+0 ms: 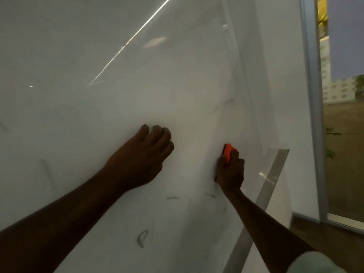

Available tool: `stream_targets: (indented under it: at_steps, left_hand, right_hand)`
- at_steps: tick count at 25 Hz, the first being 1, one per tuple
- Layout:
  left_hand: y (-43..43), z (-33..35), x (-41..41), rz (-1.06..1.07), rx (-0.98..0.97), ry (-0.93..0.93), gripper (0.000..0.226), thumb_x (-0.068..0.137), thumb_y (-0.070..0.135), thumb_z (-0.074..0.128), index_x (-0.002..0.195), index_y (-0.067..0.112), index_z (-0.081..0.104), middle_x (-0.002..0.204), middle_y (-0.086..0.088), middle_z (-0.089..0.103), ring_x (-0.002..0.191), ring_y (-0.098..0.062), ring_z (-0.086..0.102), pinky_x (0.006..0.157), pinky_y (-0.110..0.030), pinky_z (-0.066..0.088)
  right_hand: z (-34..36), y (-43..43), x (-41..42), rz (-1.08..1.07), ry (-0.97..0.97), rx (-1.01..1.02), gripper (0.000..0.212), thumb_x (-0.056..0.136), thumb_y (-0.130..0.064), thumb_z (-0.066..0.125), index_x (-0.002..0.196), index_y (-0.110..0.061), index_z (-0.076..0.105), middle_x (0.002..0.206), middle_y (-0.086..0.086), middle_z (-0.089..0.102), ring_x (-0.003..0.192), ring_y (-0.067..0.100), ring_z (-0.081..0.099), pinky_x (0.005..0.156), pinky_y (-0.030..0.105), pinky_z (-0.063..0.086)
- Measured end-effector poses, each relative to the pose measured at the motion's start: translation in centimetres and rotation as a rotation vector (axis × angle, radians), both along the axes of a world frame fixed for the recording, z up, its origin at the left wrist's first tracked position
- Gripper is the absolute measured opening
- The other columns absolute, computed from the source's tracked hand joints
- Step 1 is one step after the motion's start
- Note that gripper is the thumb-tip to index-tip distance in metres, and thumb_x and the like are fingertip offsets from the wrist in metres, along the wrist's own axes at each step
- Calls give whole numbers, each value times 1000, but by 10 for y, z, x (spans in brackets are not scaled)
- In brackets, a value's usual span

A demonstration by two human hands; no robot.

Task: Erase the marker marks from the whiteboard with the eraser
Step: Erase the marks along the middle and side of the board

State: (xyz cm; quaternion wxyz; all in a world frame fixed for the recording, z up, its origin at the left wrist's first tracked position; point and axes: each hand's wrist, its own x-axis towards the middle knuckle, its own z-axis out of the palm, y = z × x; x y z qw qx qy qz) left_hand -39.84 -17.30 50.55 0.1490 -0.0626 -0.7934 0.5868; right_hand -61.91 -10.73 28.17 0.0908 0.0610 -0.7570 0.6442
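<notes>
A large white whiteboard (118,85) fills most of the view. My right hand (230,172) grips an orange eraser (228,152) and presses it flat against the board near its right side. My left hand (146,154) rests on the board to the left of it, fingers curled into a loose fist with nothing in it. Faint dark marker marks (142,238) remain low on the board, with a short stroke (172,198) and a reddish trace (209,195) just under my right hand. Pale smears show at the far left.
The board's metal edge strip (264,196) runs diagonally at the lower right. Beyond it stand a white wall (283,75), an aluminium window frame (313,95) and glass with buildings and plants outside. Brown floor (325,243) lies at the bottom right.
</notes>
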Motion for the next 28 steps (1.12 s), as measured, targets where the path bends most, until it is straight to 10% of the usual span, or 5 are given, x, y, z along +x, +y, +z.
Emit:
stream_targets:
  at_steps: [8, 16, 21, 24, 28]
  left_hand:
    - [4, 2, 3, -34, -16, 21, 37, 87, 23, 54, 116, 1, 57, 125, -25, 57, 112, -40, 56, 91, -50, 43]
    - [3, -1, -1, -10, -80, 22, 33, 93, 20, 39, 118, 1, 50, 127, -24, 52, 113, -40, 53, 92, -50, 42]
    - [1, -2, 0, -15, -42, 9, 34, 93, 20, 41, 118, 0, 51, 128, -26, 51, 114, -41, 51, 92, -51, 38]
    - [-1, -2, 1, -30, -28, 17, 34, 93, 20, 43, 118, -1, 52, 128, -27, 51, 115, -42, 51, 92, -51, 38]
    - [-5, -4, -3, -42, -60, 26, 32, 93, 18, 42, 116, -1, 51, 126, -27, 51, 112, -41, 51, 91, -51, 39]
  right_hand:
    - [-38, -11, 207, 397, 785, 78, 66, 91, -60, 48, 149, -29, 41, 130, 4, 48, 94, 18, 61, 68, 22, 54]
    - [-60, 1, 54, 3, -16, -19, 48, 104, -33, 48, 145, -9, 47, 116, 22, 55, 99, 42, 62, 79, 41, 51]
    - [-57, -17, 179, 204, 345, -105, 50, 101, -55, 42, 141, -26, 48, 120, -5, 49, 89, -1, 55, 68, 3, 43]
    - [-82, -8, 131, 196, 476, 33, 55, 99, -52, 40, 141, -18, 52, 119, 5, 54, 91, 15, 58, 67, 21, 51]
    - [-120, 7, 12, 63, -284, 66, 44, 106, -35, 39, 140, -8, 47, 120, 29, 59, 107, 44, 60, 87, 46, 51]
